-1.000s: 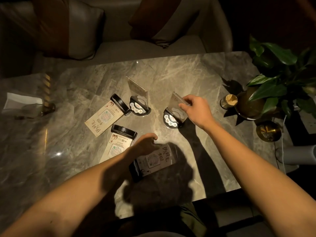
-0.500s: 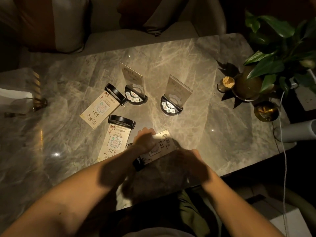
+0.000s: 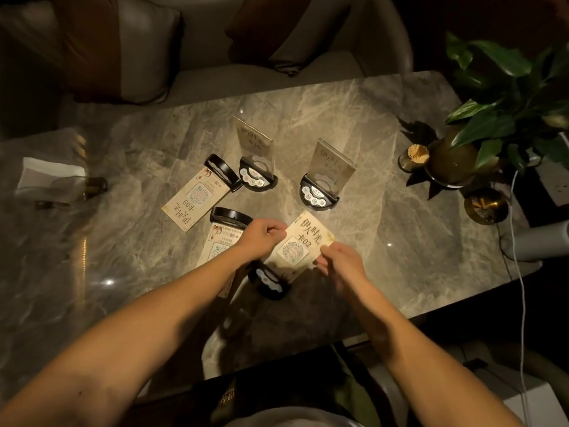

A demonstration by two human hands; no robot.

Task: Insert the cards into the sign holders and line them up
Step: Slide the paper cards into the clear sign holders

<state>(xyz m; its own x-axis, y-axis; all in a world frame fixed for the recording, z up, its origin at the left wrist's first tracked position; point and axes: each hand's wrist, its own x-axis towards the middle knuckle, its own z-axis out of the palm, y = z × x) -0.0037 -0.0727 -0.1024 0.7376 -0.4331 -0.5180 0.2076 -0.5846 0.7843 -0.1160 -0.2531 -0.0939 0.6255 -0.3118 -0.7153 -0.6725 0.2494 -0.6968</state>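
Both of my hands hold a sign holder numbered 02 (image 3: 300, 241), tilted above the marble table (image 3: 400, 241), its black base (image 3: 269, 280) toward me. My left hand (image 3: 261, 237) pinches the card's left edge and my right hand (image 3: 341, 263) grips its right edge. Two holders stand upright with cards in them: one (image 3: 254, 155) at the back left, another (image 3: 329, 171) to its right. Two more lie flat: one marked 09 (image 3: 198, 195) and one (image 3: 223, 238) partly hidden under my left wrist.
A potted plant (image 3: 455, 155) with a small cup of toothpicks (image 3: 414, 157) stands at the right edge, a brass dish (image 3: 486, 204) in front of it. A white cable (image 3: 518, 272) hangs off the right side. A napkin holder (image 3: 52, 180) sits far left. A sofa lies beyond.
My right hand left the upright holder at the right and came back to the 02 holder. Both hands lifted and turned it so the card faces up.
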